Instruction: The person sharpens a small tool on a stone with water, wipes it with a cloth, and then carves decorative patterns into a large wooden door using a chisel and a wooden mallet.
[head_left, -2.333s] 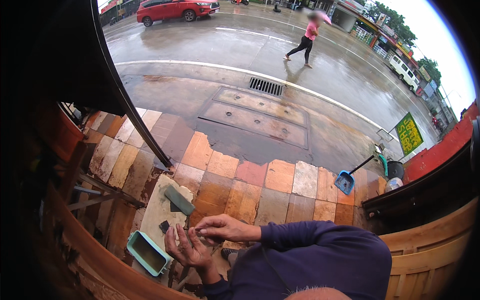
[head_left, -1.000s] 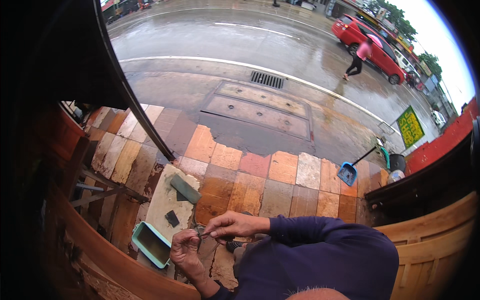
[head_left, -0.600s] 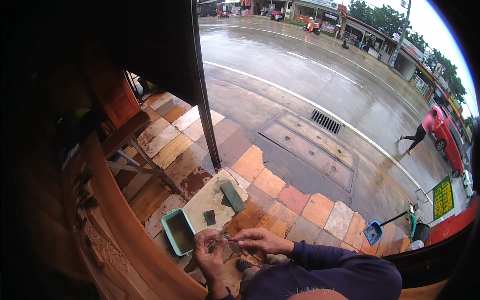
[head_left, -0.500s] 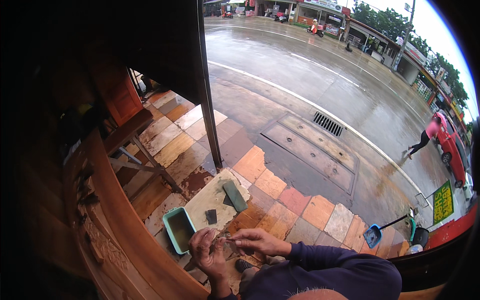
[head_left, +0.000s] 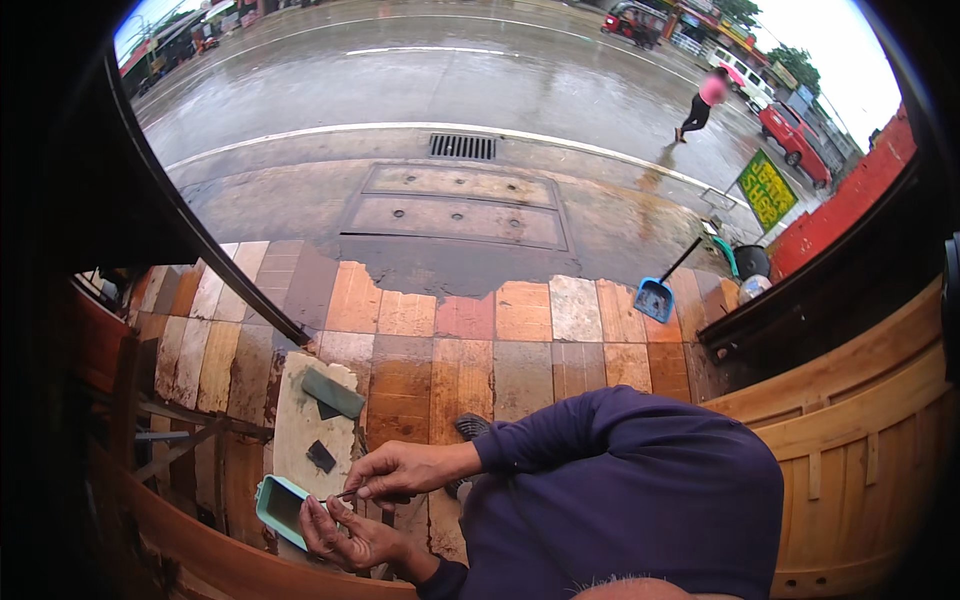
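Note:
My right hand (head_left: 400, 470) pinches a thin, dark, narrow thing (head_left: 347, 493) between thumb and fingertips; its kind is too small to make out. Just below its tip, my left hand (head_left: 345, 535) has its palm turned up and its fingers loosely bent and apart, the fingertips close to or touching that tip. Partly behind my left hand stands a pale green plastic tub (head_left: 268, 510) with murky water. Past the tub, a greenish rectangular block like a sharpening stone (head_left: 333, 392) lies on a pale, stained board (head_left: 290, 440), with a dark flat square piece (head_left: 321, 457) nearer to me.
Carved wood (head_left: 230, 560) borders the lower left, and a slatted wooden panel (head_left: 850, 450) the right. A dark post (head_left: 240, 275) stands left of the tiled floor (head_left: 520, 380). Farther off are a blue dustpan (head_left: 655, 299), a drain grate (head_left: 462, 147) and a person walking (head_left: 708, 100) by the wet road.
The view has swung to the right, bringing the slatted panel into sight. Both hands remain together near the tub, the right still pinching the thin dark thing.

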